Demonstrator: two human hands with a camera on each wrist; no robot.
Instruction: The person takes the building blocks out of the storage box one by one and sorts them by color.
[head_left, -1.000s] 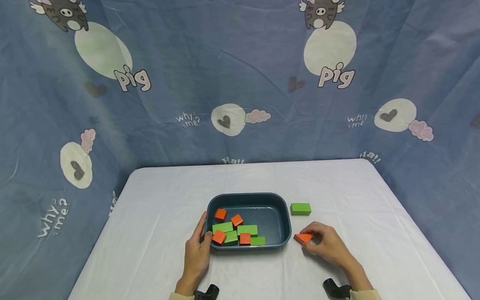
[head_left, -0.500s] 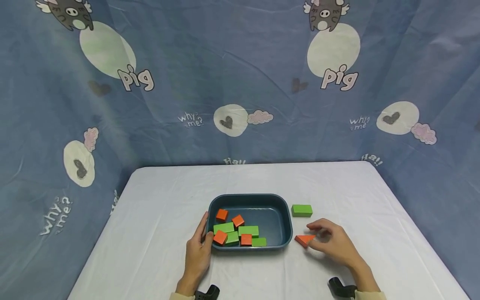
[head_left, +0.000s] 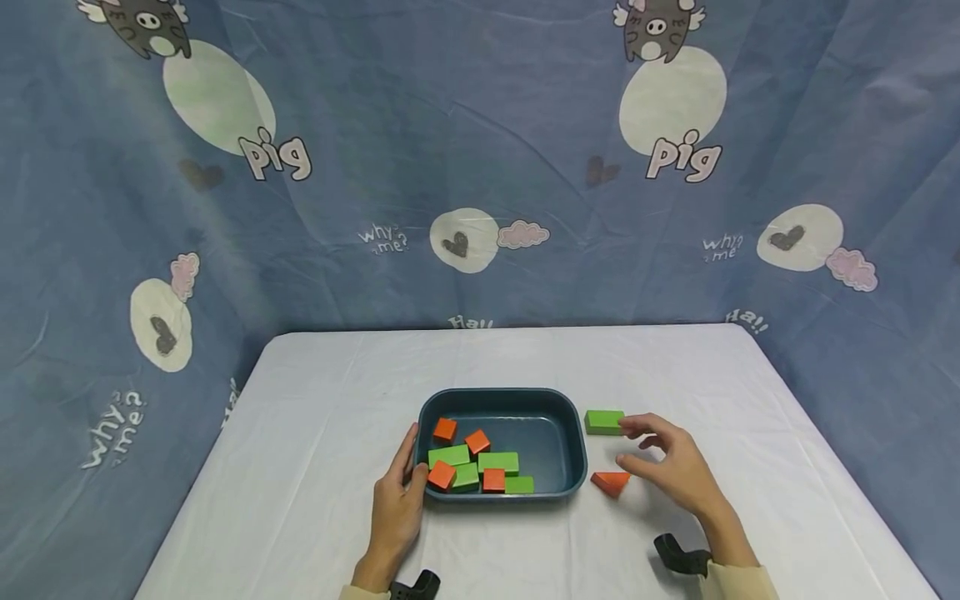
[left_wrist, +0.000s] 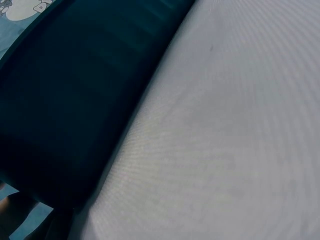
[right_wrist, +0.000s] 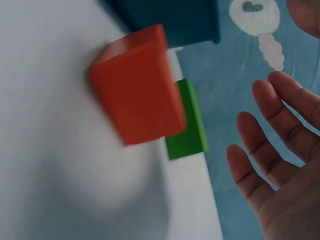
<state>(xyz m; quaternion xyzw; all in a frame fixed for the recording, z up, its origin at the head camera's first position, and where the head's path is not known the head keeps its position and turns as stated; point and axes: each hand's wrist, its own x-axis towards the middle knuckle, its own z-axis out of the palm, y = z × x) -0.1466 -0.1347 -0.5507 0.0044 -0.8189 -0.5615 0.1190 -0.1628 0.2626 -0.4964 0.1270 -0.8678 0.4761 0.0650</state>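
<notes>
An orange triangular block [head_left: 611, 483] lies on the white table just right of the dark blue tray [head_left: 553, 493]. Above and beyond it my right hand [head_left: 678, 467] is held with fingers spread and nothing between them. Its fingertips overlap the right end of a green rectangular block [head_left: 602, 422] in the head view. The right wrist view shows the orange block [right_wrist: 137, 95] in front of the green one [right_wrist: 190, 125], with the hand's fingers [right_wrist: 267, 140] off to the side. My left hand [head_left: 396, 508] rests against the tray's left side, fingers extended along the wall, thumb at the rim.
Several orange blocks [head_left: 445, 430] and green blocks [head_left: 498, 462] lie in the left and front part of the tray. A blue printed curtain [head_left: 480, 125] hangs behind the table [head_left: 337, 400] and on both sides.
My right hand has let go of the orange triangular block, spread its fingers and moved up and away towards the green block. The left hand stays at the tray.
</notes>
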